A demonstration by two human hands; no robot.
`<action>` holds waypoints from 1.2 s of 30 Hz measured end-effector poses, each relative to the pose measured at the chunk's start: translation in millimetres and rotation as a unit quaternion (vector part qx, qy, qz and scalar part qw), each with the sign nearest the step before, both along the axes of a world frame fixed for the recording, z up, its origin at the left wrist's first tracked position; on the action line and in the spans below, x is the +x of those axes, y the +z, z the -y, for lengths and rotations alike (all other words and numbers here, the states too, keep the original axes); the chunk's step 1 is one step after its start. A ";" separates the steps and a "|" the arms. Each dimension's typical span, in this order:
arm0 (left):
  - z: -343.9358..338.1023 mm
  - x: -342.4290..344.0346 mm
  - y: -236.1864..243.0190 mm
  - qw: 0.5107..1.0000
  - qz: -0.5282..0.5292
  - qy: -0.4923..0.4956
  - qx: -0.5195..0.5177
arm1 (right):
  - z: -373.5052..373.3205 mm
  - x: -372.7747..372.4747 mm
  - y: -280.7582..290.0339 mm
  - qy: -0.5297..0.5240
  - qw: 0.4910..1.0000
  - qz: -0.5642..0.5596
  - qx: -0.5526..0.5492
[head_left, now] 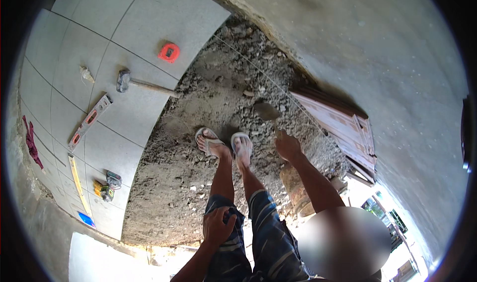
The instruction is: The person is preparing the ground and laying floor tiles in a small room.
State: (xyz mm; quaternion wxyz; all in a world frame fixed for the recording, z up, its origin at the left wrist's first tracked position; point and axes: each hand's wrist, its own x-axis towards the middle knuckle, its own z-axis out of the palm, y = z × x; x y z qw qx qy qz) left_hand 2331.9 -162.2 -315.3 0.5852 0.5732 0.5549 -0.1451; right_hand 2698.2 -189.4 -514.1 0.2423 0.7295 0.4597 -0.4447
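My right hand [288,146] is closed round the handle of a trowel, whose dark rounded blade [267,111] hangs over the loose grey soil [198,108]. The blade looks a little blurred, and I cannot tell if it touches the ground. On my knee, over the patterned shorts, rests my left hand [219,226] with its fingers spread and nothing in them. A taut string [271,78] runs across the soil beyond the trowel, near the wall.
Left of the soil, laid floor tiles [134,113] carry a mallet [123,81], red tape measure [169,52], spirit level [91,121], yellow straightedge [78,182], power tool [106,190] and dark red cloth [32,143]. Stacked panels [343,120] lean against the right wall [387,58].
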 end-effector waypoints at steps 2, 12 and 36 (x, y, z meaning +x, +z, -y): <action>-1.1 -0.1 5.2 0.999 0.005 -0.030 0.018 | -46.5 -12.8 -0.9 -0.052 0.998 0.004 0.040; 21.4 37.3 -0.6 0.998 0.027 0.026 0.055 | -6.7 59.4 -78.7 0.164 0.980 0.109 0.043; 249.6 117.2 35.8 0.938 -0.036 0.337 0.078 | 124.4 92.6 -38.5 0.165 0.983 0.085 -0.007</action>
